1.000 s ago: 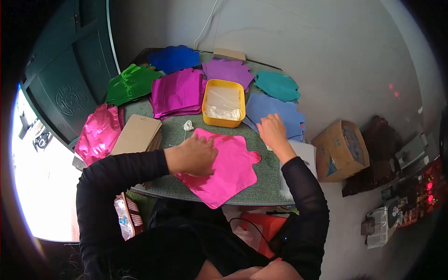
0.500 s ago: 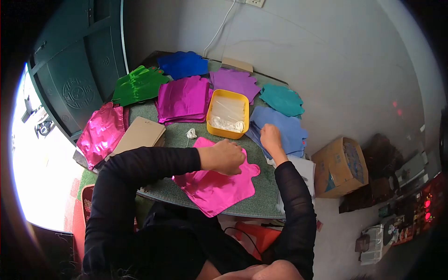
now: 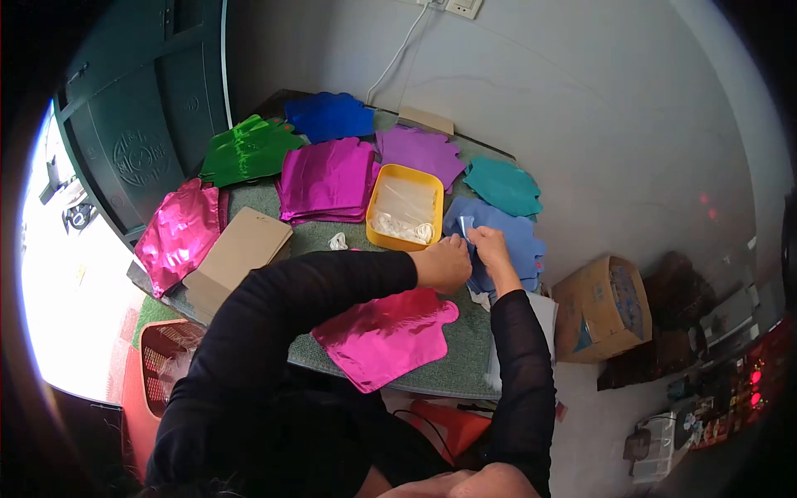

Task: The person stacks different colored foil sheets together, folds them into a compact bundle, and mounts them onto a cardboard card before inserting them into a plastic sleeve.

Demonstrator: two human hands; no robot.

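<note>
A light blue foil sheet [image 3: 516,240] lies on its stack at the right of the table, with its near left edge raised and folded. My right hand [image 3: 490,247] pinches that raised edge. Close beside it, my left hand [image 3: 444,264] has its fingers closed at the same edge; the fingertips are partly hidden. A pink foil sheet [image 3: 390,336] lies at the table's front, partly under my left forearm. The yellow tray [image 3: 373,197] with white string and clear strips stands just behind my left hand.
Foil stacks in green [image 3: 249,153], dark blue [image 3: 330,116], magenta [image 3: 326,178], purple [image 3: 419,152] and teal [image 3: 504,184] line the back. Brown card [image 3: 241,245] and shiny pink foil [image 3: 178,236] lie left. A cardboard box [image 3: 594,319] stands right; a red basket [image 3: 158,365], lower left.
My left hand has moved right from over the pink sheet to the light blue stack. My right hand has lifted a blue edge there. The camera view has shifted.
</note>
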